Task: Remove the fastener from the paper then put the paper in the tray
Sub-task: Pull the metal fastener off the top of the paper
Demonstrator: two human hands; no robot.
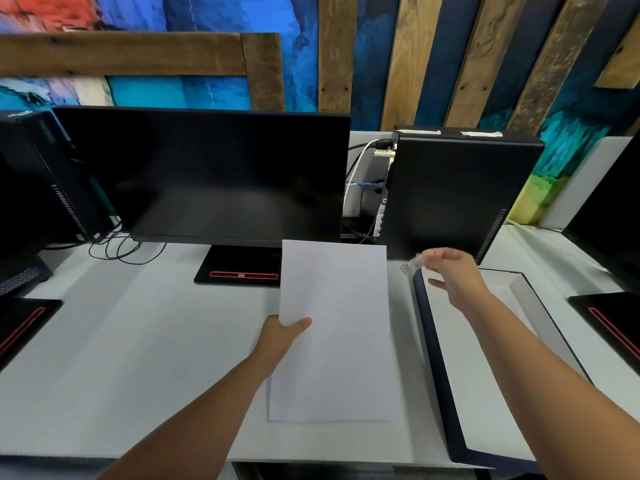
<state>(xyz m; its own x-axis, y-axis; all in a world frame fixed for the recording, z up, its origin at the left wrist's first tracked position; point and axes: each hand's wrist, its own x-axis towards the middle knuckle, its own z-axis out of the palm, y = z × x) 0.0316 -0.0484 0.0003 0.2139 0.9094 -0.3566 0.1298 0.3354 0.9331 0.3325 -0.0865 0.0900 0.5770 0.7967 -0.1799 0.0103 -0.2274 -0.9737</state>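
A white sheet of paper (334,327) is held up over the middle of the white desk. My left hand (280,336) pinches its left edge, thumb on top. My right hand (453,275) is off the paper, to its upper right, and grips a small clear fastener (412,264) between thumb and fingers, blurred by motion. The fastener is apart from the paper, above the far left corner of the tray (436,358). The tray is a shallow dark-rimmed box with a white inside, lying on the desk right of the paper.
A black monitor (207,174) on its stand (239,268) is behind the paper. A black computer tower (460,192) stands behind the tray, with cables (360,174) between them. Another tower (38,174) and loose cables (121,245) are at left. A dark stand (609,323) lies at right.
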